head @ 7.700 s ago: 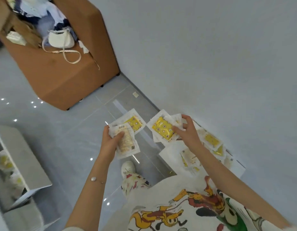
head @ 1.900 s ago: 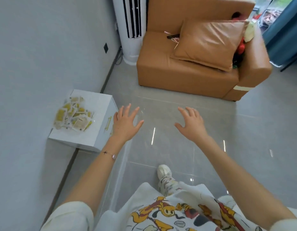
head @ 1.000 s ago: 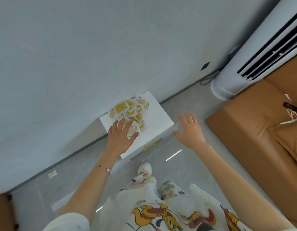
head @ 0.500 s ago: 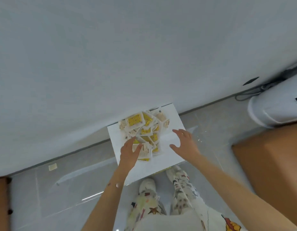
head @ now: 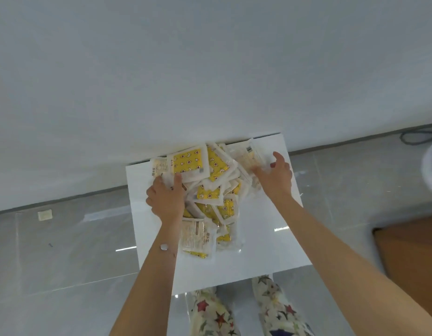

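Your left hand (head: 165, 197) has its grip curled round the left edge of a heap of yellow-and-white packets (head: 211, 190), thumb pressed on top. Your right hand (head: 274, 177) is spread loosely, thumb lifted, its fingertips touching the heap's right edge without closing. The packets lie piled on the far half of a white table (head: 258, 251) set against a pale wall (head: 210, 69), with grey floor (head: 64, 251) around it and your patterned shoes (head: 210, 311) below its near edge.
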`<state>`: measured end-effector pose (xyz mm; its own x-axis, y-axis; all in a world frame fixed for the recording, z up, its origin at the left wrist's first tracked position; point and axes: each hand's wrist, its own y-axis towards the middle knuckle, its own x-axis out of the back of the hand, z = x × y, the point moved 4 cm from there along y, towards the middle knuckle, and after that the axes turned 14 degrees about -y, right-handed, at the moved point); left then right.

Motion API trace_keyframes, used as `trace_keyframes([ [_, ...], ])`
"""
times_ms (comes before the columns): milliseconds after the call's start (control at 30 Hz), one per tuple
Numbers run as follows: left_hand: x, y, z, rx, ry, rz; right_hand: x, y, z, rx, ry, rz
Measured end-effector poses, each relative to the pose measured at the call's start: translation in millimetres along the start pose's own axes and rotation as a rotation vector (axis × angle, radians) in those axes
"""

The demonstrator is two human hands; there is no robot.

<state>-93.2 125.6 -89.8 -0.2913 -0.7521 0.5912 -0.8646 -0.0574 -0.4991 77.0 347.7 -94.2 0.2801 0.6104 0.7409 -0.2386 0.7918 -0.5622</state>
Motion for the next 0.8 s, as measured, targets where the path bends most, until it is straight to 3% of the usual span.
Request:
trace_keyframes([
  [133, -7, 3, 1, 0.038, -0.031, -0.075, -12, -1, -1, -0.020, 0.027, 0.037],
  [267, -4, 13, 6, 0.042, -0.117, -0.018, -9, -9, -1, -0.028, 0.195, 0.096],
  [433, 8, 9, -1, 0.005, -0.185, 0.070, 7, -18, -11, -0.017, 0.323, 0.046],
  [600, 17, 12, 7, -0.064, -0.144, -0.034, 22, -26, -27, -0.013, 0.391, 0.027],
  [800, 34, -6, -6, -0.147, -0.349, -0.049, 42, -45, -36, -0.010, 0.431, -0.092],
])
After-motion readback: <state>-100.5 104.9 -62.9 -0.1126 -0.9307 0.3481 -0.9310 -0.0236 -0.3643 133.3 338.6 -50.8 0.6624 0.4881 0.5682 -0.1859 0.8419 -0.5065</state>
